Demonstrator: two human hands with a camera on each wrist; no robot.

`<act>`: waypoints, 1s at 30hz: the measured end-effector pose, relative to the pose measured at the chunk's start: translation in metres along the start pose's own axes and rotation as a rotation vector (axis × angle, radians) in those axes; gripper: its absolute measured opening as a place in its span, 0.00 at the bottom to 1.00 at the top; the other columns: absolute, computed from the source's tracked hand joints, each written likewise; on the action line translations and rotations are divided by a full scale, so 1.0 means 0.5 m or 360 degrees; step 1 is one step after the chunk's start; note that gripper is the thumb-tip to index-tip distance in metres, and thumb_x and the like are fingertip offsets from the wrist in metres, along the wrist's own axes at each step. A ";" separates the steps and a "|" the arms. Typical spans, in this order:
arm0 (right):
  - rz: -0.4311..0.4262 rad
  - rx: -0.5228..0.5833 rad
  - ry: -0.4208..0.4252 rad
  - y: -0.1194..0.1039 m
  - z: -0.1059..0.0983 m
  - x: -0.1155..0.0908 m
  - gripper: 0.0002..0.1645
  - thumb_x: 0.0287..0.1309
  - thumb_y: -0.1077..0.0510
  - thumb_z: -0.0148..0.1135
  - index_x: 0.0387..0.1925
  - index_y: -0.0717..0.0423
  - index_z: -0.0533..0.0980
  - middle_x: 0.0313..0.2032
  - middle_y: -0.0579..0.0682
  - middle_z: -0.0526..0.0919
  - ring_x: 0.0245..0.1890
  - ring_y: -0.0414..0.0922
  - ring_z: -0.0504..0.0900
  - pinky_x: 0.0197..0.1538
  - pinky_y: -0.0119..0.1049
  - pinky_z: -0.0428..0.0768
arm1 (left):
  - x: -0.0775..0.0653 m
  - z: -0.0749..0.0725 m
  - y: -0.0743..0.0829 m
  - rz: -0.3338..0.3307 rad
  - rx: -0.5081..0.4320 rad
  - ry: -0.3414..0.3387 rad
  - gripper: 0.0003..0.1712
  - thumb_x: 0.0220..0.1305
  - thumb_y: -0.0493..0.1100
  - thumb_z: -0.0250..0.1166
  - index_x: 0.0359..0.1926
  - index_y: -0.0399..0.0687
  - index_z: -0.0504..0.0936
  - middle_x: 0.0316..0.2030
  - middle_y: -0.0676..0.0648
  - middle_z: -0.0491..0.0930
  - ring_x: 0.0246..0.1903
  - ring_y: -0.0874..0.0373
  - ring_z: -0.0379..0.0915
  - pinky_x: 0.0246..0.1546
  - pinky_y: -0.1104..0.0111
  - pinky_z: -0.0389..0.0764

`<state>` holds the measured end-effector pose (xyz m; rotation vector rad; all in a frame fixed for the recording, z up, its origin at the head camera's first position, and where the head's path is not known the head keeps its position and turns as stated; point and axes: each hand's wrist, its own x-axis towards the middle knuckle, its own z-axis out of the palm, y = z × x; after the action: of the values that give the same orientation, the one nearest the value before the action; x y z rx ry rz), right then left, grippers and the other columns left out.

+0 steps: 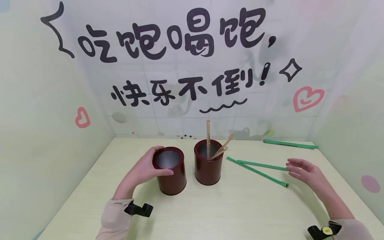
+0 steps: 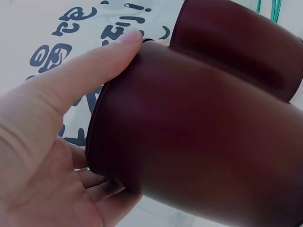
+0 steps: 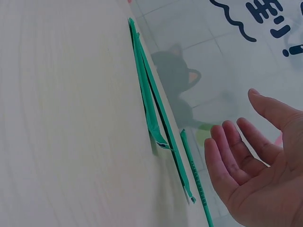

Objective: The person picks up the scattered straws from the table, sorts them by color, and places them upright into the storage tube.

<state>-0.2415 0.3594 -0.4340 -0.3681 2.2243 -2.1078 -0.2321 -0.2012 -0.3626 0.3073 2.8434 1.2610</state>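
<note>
Green sticks [image 1: 258, 171] lie just left of the relaxed, empty right hand [image 1: 304, 172], long axes slanting leftward and away; left hand [image 1: 147, 170] grips dark-red can [image 1: 172, 183].

left hand [image 1: 146, 168] grips maroon can [image 1: 172, 182] | second can [image 1: 208, 172] holds tan sticks [image 1: 208, 140] | right hand [image 1: 309, 174] near green sticks [image 1: 258, 171]

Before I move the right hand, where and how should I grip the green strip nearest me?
I'd pinch the nearest green strip just in from its right end, coming down from the right, where the empty right hand is. It looks long and thin, and its right end lies apart from the second green strip, while their left ends lie close together.
</note>
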 end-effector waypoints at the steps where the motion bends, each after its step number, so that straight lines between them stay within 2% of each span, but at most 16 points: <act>1: 0.0029 -0.0037 0.0010 0.002 0.000 0.001 0.18 0.72 0.65 0.53 0.53 0.39 0.78 0.46 0.32 0.85 0.46 0.30 0.85 0.48 0.25 0.83 | 0.000 0.002 0.002 0.0004 -0.0006 -0.0014 0.56 0.48 0.55 0.79 0.71 0.41 0.60 0.64 0.39 0.69 0.58 0.44 0.72 0.57 0.51 0.78; 4: 0.0111 -0.0156 0.0037 0.005 0.002 0.008 0.16 0.71 0.62 0.55 0.52 0.38 0.77 0.45 0.29 0.84 0.45 0.27 0.84 0.47 0.23 0.83 | 0.001 0.007 0.007 0.0038 -0.0008 -0.0049 0.56 0.49 0.55 0.79 0.71 0.39 0.59 0.64 0.38 0.69 0.58 0.43 0.72 0.56 0.52 0.78; 6: 0.0179 -0.0239 0.0032 0.008 0.005 0.013 0.15 0.71 0.61 0.56 0.55 0.44 0.76 0.44 0.28 0.83 0.45 0.26 0.83 0.47 0.23 0.83 | 0.002 0.009 0.010 0.0049 -0.0016 -0.0060 0.56 0.48 0.54 0.79 0.71 0.39 0.60 0.64 0.38 0.69 0.58 0.43 0.72 0.57 0.52 0.78; 8: 0.0264 -0.0347 0.0015 0.010 0.009 0.019 0.20 0.70 0.58 0.58 0.61 0.55 0.73 0.45 0.28 0.83 0.45 0.25 0.83 0.48 0.23 0.82 | 0.002 0.011 0.011 0.0055 -0.0023 -0.0067 0.55 0.48 0.54 0.79 0.71 0.39 0.60 0.64 0.38 0.69 0.58 0.43 0.72 0.57 0.52 0.78; 10: 0.0357 -0.0501 -0.0023 0.012 0.013 0.025 0.28 0.71 0.53 0.58 0.66 0.63 0.68 0.49 0.32 0.84 0.45 0.24 0.81 0.48 0.24 0.81 | 0.003 0.012 0.012 0.0056 -0.0032 -0.0072 0.55 0.48 0.54 0.79 0.71 0.39 0.60 0.64 0.38 0.69 0.58 0.43 0.72 0.57 0.52 0.77; 12: 0.0445 -0.0651 -0.0077 0.015 0.016 0.030 0.36 0.71 0.48 0.57 0.69 0.67 0.63 0.55 0.42 0.84 0.45 0.22 0.79 0.49 0.26 0.80 | 0.003 0.012 0.011 0.0053 -0.0040 -0.0076 0.55 0.48 0.53 0.79 0.71 0.39 0.59 0.64 0.38 0.69 0.58 0.44 0.72 0.58 0.52 0.77; 16: 0.0534 -0.0843 -0.0153 0.024 0.021 0.036 0.38 0.70 0.44 0.56 0.70 0.66 0.64 0.65 0.61 0.75 0.44 0.17 0.73 0.49 0.28 0.76 | 0.001 0.012 0.011 0.0062 -0.0049 -0.0090 0.56 0.49 0.53 0.79 0.71 0.38 0.59 0.64 0.38 0.69 0.58 0.44 0.72 0.58 0.52 0.77; 18: 0.0484 -0.0866 -0.0179 0.029 0.022 0.036 0.37 0.70 0.46 0.58 0.68 0.69 0.65 0.64 0.66 0.74 0.44 0.17 0.73 0.49 0.26 0.76 | 0.001 0.012 0.011 0.0072 -0.0049 -0.0094 0.56 0.49 0.53 0.79 0.71 0.38 0.59 0.65 0.38 0.69 0.58 0.44 0.72 0.58 0.52 0.77; 21: 0.0365 -0.0900 -0.0196 0.035 0.029 0.040 0.33 0.66 0.52 0.63 0.63 0.72 0.70 0.57 0.66 0.80 0.42 0.18 0.75 0.45 0.22 0.77 | 0.000 0.009 0.011 0.0088 -0.0043 -0.0091 0.55 0.49 0.53 0.79 0.71 0.38 0.59 0.64 0.37 0.69 0.58 0.44 0.72 0.58 0.52 0.77; 25: 0.0217 -0.1039 -0.0255 0.036 0.046 0.049 0.25 0.61 0.56 0.68 0.54 0.70 0.77 0.43 0.58 0.86 0.36 0.24 0.77 0.41 0.24 0.78 | 0.000 0.006 0.009 0.0113 -0.0033 -0.0081 0.55 0.49 0.52 0.79 0.71 0.37 0.60 0.64 0.36 0.69 0.58 0.43 0.73 0.57 0.52 0.77; 27: 0.0200 -0.1127 -0.0274 0.032 0.055 0.054 0.22 0.59 0.56 0.69 0.50 0.66 0.80 0.39 0.53 0.84 0.35 0.27 0.75 0.39 0.26 0.77 | 0.001 0.006 0.008 0.0119 -0.0038 -0.0084 0.55 0.49 0.52 0.79 0.71 0.37 0.59 0.64 0.36 0.69 0.58 0.43 0.72 0.57 0.51 0.77; 30: 0.0251 -0.1213 -0.0280 0.024 0.068 0.059 0.17 0.57 0.56 0.71 0.45 0.63 0.81 0.35 0.49 0.82 0.33 0.33 0.74 0.36 0.28 0.75 | 0.003 0.008 0.009 0.0121 -0.0055 -0.0097 0.55 0.49 0.51 0.79 0.71 0.37 0.59 0.65 0.36 0.68 0.58 0.42 0.72 0.57 0.51 0.77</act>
<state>-0.2648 0.3206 -0.4445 -0.3656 2.7386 -1.0356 -0.2327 -0.1951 -0.3620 0.4494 2.7806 1.2887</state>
